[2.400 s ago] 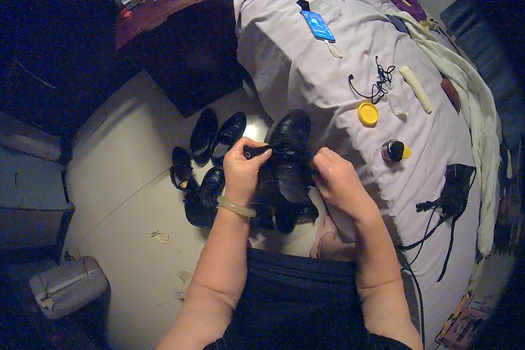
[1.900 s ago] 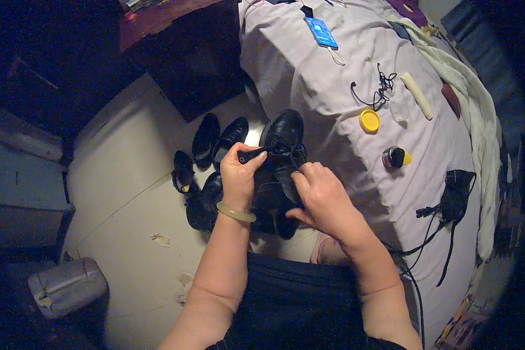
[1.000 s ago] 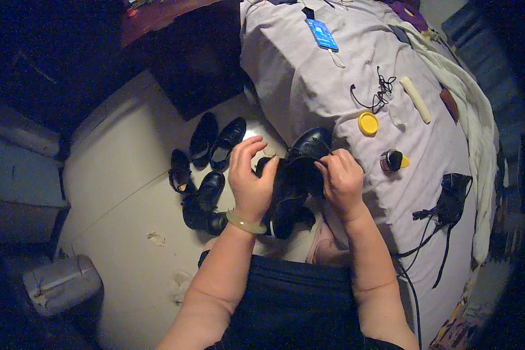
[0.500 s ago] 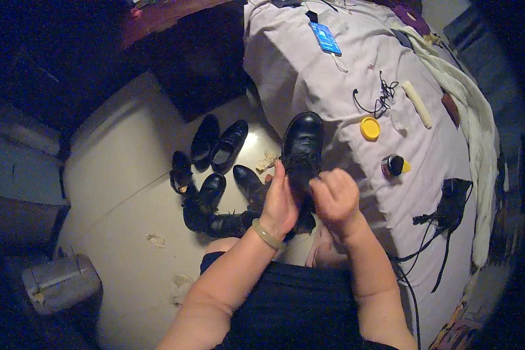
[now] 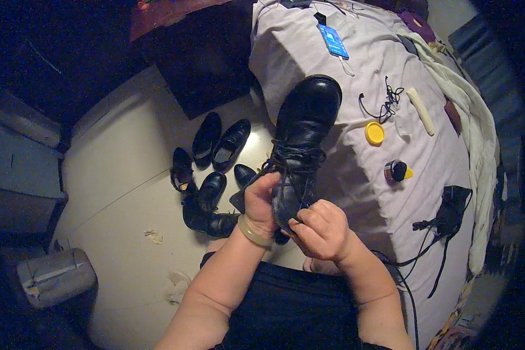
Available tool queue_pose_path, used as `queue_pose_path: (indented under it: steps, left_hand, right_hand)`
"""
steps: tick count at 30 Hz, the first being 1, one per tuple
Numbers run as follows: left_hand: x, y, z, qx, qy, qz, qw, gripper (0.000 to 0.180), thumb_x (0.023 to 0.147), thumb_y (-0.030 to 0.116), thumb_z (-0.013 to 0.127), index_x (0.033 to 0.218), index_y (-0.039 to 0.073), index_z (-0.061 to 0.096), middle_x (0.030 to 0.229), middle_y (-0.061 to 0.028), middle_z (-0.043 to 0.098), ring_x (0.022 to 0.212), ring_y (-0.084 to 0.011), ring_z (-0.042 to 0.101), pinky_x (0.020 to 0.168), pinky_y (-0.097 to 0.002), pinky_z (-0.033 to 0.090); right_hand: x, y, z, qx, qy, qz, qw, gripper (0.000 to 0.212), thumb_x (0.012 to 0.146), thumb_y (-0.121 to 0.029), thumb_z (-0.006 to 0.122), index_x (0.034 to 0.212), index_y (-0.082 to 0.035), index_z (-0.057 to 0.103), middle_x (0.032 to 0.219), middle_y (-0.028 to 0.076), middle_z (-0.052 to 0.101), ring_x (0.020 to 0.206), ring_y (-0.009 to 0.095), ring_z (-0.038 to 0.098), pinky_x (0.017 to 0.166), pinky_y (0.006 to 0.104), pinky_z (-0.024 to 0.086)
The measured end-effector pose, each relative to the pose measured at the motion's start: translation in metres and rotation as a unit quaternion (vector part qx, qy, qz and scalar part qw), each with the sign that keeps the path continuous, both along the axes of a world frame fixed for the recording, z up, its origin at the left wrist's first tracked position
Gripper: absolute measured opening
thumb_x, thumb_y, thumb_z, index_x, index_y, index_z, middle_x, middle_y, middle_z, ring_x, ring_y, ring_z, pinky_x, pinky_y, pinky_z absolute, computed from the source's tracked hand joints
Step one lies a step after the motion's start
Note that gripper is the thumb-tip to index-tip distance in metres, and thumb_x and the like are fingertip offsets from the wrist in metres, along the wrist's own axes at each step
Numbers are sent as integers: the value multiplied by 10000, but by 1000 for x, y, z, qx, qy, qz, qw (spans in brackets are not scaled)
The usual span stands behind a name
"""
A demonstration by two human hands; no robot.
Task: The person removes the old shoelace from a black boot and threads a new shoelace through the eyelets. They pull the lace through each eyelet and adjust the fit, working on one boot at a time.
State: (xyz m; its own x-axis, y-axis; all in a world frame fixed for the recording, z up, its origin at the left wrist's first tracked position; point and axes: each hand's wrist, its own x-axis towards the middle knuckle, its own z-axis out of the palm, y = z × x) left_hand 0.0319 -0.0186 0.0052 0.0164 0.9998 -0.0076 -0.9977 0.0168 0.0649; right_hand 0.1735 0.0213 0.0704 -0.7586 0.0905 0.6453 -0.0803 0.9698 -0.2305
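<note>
A black leather lace-up boot (image 5: 305, 119) is raised in front of me, its rounded toe pointing away. Dark laces cross its upper and bunch over the instep. My left hand (image 5: 259, 201), with a pale bangle at the wrist, grips the boot's left side, thumb on the leather. Fingers curled, my right hand (image 5: 321, 229) pinches the boot's near end at the right, by the shaft's edge. Whether a lace is also in that pinch is hidden. Below and left, another black boot (image 5: 211, 189) is on the floor.
Several black shoes (image 5: 230, 146) stand on the pale floor at left. On the white-sheeted bed (image 5: 361, 175) at right lie a yellow lid (image 5: 374, 133), a dark-capped jar (image 5: 395, 170), loose black cord (image 5: 389, 105), a pale stick (image 5: 421, 112) and a phone (image 5: 333, 42). A grey bin-like container (image 5: 58, 277) sits lower left.
The boot has risen and tilted, its toe now farther away and to the right, with the laces showing. Both hands have shifted nearer to me along it.
</note>
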Motion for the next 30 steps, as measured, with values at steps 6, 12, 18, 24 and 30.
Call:
queue_pose_path:
  steps: [6,12,18,24,30]
  left_hand:
    - [-1,4,-4,94,-82,-31,992,667,893,489,552,1282,-45,463,1163,-198,606,1032,-308,623,891,-433,518]
    - [1,4,1,40,-29,-49,998,860,843,648,518,1307,-69,414,1187,-205,588,1028,-305,623,868,-421,531]
    - [2,7,7,39,2,-62,997,957,808,719,491,1318,-84,384,1185,-215,582,1027,-310,622,857,-417,540]
    - [4,3,0,18,-27,-67,997,741,873,531,530,1293,-72,429,1165,-234,592,1027,-328,624,863,-438,536]
    - [-1,2,6,-26,-29,-67,997,519,824,219,536,1254,-64,474,1099,-244,618,940,-342,652,833,-440,550]
  right_hand:
    - [5,2,14,-287,16,-4,958,217,702,-126,737,853,-11,633,825,140,611,652,285,589,574,350,478]
    - [24,5,5,-496,204,-66,842,191,860,-129,617,963,31,600,867,132,568,674,171,532,590,281,442]
    - [24,6,11,-502,222,-89,831,182,885,-118,589,974,40,587,864,130,556,658,155,540,574,249,453]
    - [29,9,16,-496,213,-100,836,150,895,-56,527,1002,35,577,876,128,556,707,174,574,623,273,486]
    - [28,12,18,-338,173,-152,913,283,791,61,489,1063,46,561,953,181,612,799,265,636,724,339,529]
